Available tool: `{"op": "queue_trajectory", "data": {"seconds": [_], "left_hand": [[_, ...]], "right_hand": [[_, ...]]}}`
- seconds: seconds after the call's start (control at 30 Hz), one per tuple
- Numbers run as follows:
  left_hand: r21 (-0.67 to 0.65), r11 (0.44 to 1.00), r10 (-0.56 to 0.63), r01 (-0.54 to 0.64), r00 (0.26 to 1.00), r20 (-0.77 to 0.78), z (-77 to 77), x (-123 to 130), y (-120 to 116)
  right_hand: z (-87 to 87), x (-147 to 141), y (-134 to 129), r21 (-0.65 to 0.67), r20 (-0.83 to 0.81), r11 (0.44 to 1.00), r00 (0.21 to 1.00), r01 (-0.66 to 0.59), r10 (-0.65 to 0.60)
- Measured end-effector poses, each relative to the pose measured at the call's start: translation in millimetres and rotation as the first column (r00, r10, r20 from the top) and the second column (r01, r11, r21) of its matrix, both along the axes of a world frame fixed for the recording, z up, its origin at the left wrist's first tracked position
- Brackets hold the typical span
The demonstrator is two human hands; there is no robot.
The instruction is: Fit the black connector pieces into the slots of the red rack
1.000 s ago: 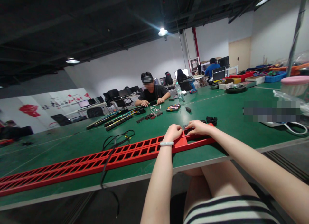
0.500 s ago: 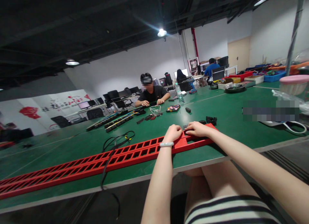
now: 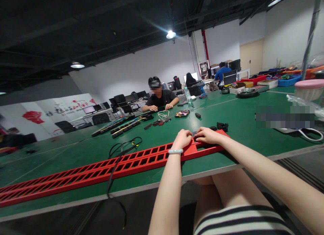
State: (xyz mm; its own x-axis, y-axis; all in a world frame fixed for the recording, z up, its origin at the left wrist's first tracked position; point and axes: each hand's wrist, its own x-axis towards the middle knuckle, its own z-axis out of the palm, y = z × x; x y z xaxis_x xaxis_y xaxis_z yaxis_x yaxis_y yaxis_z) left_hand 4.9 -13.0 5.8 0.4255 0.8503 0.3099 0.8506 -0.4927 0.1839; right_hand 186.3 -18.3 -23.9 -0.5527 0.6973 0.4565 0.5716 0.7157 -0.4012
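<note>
A long red slotted frame (image 3: pixel 141 160) lies along the near edge of the green table. Over its right end, my left hand (image 3: pixel 184 138) is closed with bent fingers, a pale bracelet at the wrist. Close beside it, my right hand (image 3: pixel 208 135) also has curled fingers, at the opening in the frame's end. A small dark part shows between the fingertips of both hands; its kind cannot be made out. Black pieces (image 3: pixel 222 127) sit just behind the right hand. A black cable (image 3: pixel 115 164) crosses the frame to the left and hangs over the table edge.
Across the green table (image 3: pixel 243 127) sits a person (image 3: pixel 160 96) with hands on the tabletop. Black strips with wires (image 3: pixel 131 125), a white cable (image 3: pixel 163 116), a bottle (image 3: pixel 187 96) and a small dark block (image 3: pixel 197 115) lie between. Bins (image 3: pixel 288 80) and a pink-lidded tub (image 3: pixel 309 89) stand right.
The whole view has shifted slightly. Both hands stay at the same place on the red frame, with hardly any finger movement visible.
</note>
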Motion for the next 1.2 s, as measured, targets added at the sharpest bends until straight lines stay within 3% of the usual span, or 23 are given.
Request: {"op": "queue_trajectory", "data": {"seconds": [0.37, 0.73, 1.0, 1.2], "left_hand": [[0.054, 0.995, -0.098, 0.090, 0.978, 0.182, -1.4, 1, -1], [0.066, 0.973, -0.231, 0.222, 0.942, 0.242, 6.2, 5, -11], [0.019, 0.972, -0.232, 0.236, 0.932, 0.277, 10.2, 8, -19], [0.007, 0.967, -0.248, 0.255, 0.930, 0.273, 11.4, 8, -22]], "right_hand": [[3.1, 0, -2, -0.011, -0.145, 0.998, 0.987, 0.067, -0.068], [7.9, 0, -5, 0.106, -0.281, 0.990, 0.958, 0.098, -0.064], [6.9, -2, -5, 0.085, -0.343, 0.996, 0.939, 0.031, 0.000], [10.0, -3, -12, 0.094, -0.371, 0.989, 0.918, -0.112, 0.139]]}}
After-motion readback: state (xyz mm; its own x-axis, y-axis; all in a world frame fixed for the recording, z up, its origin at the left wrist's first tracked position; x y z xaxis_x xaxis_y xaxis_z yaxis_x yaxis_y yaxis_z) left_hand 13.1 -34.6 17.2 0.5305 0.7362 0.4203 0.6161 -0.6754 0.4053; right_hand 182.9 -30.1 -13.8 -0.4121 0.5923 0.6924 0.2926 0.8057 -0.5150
